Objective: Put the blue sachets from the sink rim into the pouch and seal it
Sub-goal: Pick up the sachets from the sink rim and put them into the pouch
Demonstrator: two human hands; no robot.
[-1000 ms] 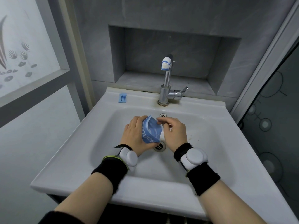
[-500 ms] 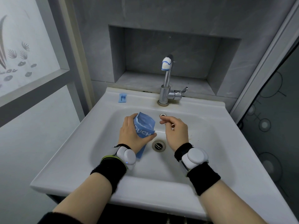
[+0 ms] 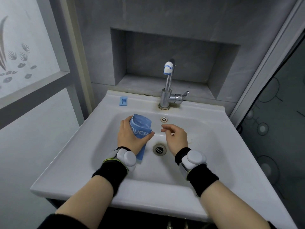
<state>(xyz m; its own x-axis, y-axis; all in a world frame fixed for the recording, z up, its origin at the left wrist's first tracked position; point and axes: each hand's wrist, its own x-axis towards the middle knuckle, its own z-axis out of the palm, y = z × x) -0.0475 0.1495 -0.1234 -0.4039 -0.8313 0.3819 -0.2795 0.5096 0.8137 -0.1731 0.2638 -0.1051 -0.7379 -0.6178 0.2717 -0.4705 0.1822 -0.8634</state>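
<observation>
A blue pouch [image 3: 140, 126] with white lettering is upright over the sink basin, its top open. My left hand [image 3: 129, 137] grips it around the middle, thumb across the front. My right hand [image 3: 175, 137] hovers to the right of the pouch, apart from it, fingers loosely curled and holding nothing. One small blue sachet [image 3: 123, 101] lies flat on the back left of the sink rim [image 3: 145, 100], well beyond both hands.
A chrome faucet [image 3: 167, 90] with a side lever stands at the back centre of the rim. The drain [image 3: 159, 149] lies between my wrists, the overflow hole [image 3: 164, 119] above it. A grey wall niche sits behind; a frosted panel on the left.
My right hand let go of the pouch top and drew away to the right. My left hand shifted the pouch slightly left and more upright.
</observation>
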